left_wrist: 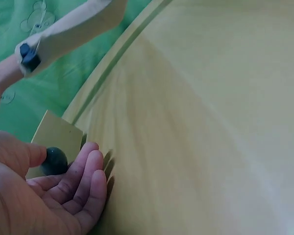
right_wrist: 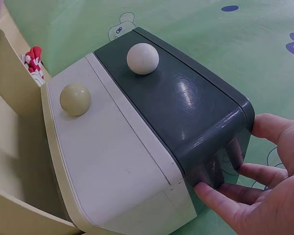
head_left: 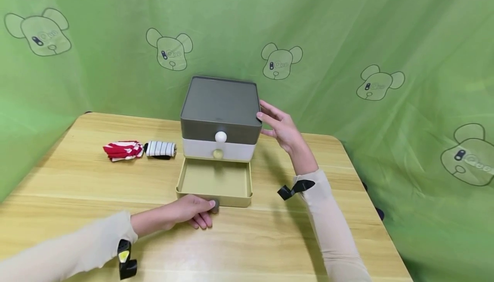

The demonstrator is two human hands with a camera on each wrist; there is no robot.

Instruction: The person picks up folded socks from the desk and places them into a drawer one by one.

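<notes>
A small desktop drawer unit (head_left: 221, 101) stands at the back of the table, with a dark grey top section, a white middle drawer (right_wrist: 108, 152) and a beige bottom drawer (head_left: 216, 179). The bottom drawer is pulled out, and its inside looks bare. My left hand (head_left: 189, 211) pinches that drawer's dark round knob (left_wrist: 54, 161) between thumb and fingers. On the unit's right side rests my right hand (head_left: 283, 130), fingertips touching the dark side wall and thumb at its upper edge. A white knob (right_wrist: 142, 58) and a beige knob (right_wrist: 75, 99) mark the upper drawers.
Left of the unit lie a red-and-white bundle of cloth (head_left: 122, 150) and a rolled white striped cloth (head_left: 161, 149) with dark ends. The wooden table (head_left: 96, 192) backs onto a green curtain (head_left: 227, 12) printed with bear heads.
</notes>
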